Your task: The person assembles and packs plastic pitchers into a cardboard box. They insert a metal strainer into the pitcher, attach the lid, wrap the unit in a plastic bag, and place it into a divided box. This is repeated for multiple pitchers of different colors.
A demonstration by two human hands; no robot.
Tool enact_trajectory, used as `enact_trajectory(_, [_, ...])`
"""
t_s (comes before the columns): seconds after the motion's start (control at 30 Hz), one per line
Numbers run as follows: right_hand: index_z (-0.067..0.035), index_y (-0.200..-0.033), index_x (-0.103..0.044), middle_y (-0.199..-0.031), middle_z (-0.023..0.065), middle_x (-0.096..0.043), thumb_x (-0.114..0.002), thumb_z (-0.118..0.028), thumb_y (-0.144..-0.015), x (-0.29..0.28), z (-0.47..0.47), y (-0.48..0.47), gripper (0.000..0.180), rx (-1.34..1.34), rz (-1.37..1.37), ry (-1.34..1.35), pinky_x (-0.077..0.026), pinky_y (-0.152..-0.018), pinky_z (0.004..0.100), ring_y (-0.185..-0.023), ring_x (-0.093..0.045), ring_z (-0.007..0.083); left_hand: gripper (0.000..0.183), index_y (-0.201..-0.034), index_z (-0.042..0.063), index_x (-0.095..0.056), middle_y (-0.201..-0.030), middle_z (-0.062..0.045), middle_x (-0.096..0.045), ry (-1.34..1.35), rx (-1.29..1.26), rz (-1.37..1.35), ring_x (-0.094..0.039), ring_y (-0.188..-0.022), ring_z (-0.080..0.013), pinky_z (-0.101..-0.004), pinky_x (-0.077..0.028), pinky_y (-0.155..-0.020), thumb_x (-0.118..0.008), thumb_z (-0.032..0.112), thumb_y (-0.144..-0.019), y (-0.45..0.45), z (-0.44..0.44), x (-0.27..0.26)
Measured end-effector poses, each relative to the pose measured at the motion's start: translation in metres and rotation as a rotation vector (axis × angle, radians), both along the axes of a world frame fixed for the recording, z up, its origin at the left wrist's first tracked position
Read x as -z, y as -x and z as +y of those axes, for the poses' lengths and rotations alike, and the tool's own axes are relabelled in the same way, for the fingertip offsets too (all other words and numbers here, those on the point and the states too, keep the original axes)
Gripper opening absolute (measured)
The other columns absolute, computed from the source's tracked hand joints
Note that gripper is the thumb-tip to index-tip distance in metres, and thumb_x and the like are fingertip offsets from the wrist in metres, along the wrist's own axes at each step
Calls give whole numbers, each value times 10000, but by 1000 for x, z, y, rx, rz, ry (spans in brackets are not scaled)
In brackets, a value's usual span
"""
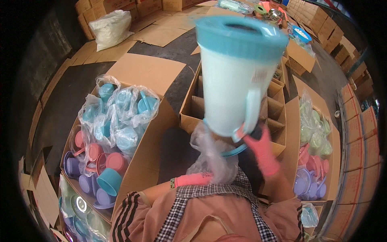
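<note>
A large pale-blue plastic pitcher [232,90] with a teal lid [242,36] stands tall in front of me, slightly blurred. My right hand [263,148], in a pink glove, grips the lower end of its handle. Lower down, my left hand [193,179], also in a pink glove, is at a crumpled clear plastic bag [211,160]; the bag covers its fingers, so its grip is hidden. Part of a blue rim [234,151] shows beneath the pitcher, beside the bag.
A carton [151,130] at left holds bagged blue, pink and purple plasticware. A divided carton [189,119] lies behind the pitcher. Another carton [334,169] at right holds green, pink and purple pieces. Stacked boxes [353,151] line the right; a person [273,7] is at the far top.
</note>
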State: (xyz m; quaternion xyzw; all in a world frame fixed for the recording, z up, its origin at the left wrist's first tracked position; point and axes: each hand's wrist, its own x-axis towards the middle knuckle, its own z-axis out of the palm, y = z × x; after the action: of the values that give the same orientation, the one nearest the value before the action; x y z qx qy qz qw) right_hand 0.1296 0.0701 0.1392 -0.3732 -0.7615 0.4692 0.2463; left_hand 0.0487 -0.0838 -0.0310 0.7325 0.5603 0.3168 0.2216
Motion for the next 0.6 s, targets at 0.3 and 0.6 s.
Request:
enact_trajectory(0.3, [-7, -872, -560, -763, 40, -580, -659, -222, -726, 144, -51, -56, 278, -289, -84, 555, -425, -667, 261, -721, -518, 104, 278, -985, 23, -541, -951, -142, -557, 555, -494, -184, -520, -938, -261, -311, -398, -814, -576, 177, -757, 85, -63, -79])
enact_trajectory(0.6, [14, -881, -540, -832, 135, -585, -561, -289, -779, 78, -11, -24, 320, -330, 2, -150, -437, -677, 340, -752, -566, 216, 340, -1109, -10, -459, -966, -56, -522, -211, -828, -849, -464, -894, -138, -263, -371, -808, -454, 221, -859, 136, 49, -82])
